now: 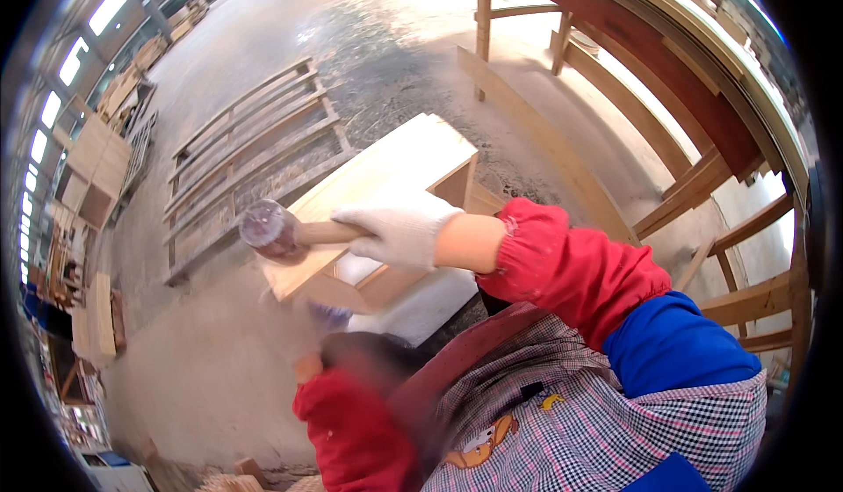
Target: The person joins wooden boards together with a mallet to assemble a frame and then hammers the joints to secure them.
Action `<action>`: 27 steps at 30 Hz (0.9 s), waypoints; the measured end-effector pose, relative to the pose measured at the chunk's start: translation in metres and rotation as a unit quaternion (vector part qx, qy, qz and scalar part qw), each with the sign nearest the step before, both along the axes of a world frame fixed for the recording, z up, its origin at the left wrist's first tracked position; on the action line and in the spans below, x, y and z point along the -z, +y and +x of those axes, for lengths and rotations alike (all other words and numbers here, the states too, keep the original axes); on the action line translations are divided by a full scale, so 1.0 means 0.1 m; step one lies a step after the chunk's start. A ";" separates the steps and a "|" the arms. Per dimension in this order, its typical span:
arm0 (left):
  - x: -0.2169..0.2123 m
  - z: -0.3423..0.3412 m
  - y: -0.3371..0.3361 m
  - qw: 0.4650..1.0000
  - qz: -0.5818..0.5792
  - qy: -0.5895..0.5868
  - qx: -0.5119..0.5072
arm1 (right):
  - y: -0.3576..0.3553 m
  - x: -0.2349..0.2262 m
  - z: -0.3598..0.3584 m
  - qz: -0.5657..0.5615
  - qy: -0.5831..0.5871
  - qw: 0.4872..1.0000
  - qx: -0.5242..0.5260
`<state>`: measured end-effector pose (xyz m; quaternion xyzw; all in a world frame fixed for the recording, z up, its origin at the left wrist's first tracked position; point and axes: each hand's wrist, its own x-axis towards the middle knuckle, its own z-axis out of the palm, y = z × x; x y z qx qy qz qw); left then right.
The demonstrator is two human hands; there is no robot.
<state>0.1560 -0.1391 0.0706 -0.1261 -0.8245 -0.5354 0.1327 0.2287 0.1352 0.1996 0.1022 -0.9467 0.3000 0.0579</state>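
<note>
My right hand [395,233], in a white knit glove, is wrapped round the wooden handle of a mallet [270,228]. The mallet has a thick, reddish-brown, worn head, which is at the left end of a pale wooden box-like frame [373,176]. Whether the head touches the wood I cannot tell. The frame has a long flat panel on top and openings along its near side. My left hand [309,367] is low beside the frame's near left end, smeared by motion, its fingers not readable. A blurred purple-blue patch shows just above it.
Under the frame lies a white surface [421,307]. A slatted wooden pallet [255,162] rests on the floor beyond. To the right stands a wooden bench structure [694,97] with legs and rails, and a long board [553,145] slants beside it. Stacked wooden pieces [92,162] are at the far left.
</note>
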 end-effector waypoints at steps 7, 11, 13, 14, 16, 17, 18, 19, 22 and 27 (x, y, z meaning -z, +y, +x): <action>-0.75 0.12 0.02 0.967 0.179 0.131 -0.124 | 1.01 0.10 0.90 -0.125 -0.021 0.981 0.145; -1.31 -0.05 0.83 0.986 0.046 0.161 0.002 | 1.45 -0.18 1.16 -0.051 0.084 0.966 0.239; -1.27 -0.30 1.21 0.980 -0.092 0.169 0.040 | 1.56 -0.31 1.25 -0.045 0.106 0.955 0.274; -1.25 -0.43 1.30 0.976 -0.126 0.167 0.068 | 1.56 -0.33 1.25 -0.049 0.099 0.956 0.272; -1.25 -0.56 1.40 0.979 -0.162 0.042 0.115 | 1.56 -0.33 1.22 -0.061 0.088 0.959 0.263; -1.05 -0.74 1.39 0.971 -0.200 0.032 0.125 | 1.62 -0.29 1.22 -0.028 0.037 0.964 0.261; -0.98 -0.80 1.46 0.961 -0.237 0.021 0.138 | 1.73 -0.22 1.22 -0.008 0.017 0.965 0.260; -0.94 -0.83 1.45 0.964 -0.228 -0.029 0.133 | 1.87 -0.14 1.20 0.011 -0.003 0.966 0.258; -0.93 -0.83 1.51 0.952 -0.279 -0.047 0.115 | 2.02 -0.23 1.13 0.083 0.001 0.956 0.281; -0.97 -0.79 1.48 0.953 -0.285 -0.032 0.100 | 1.75 -0.34 0.85 0.057 0.141 0.947 0.282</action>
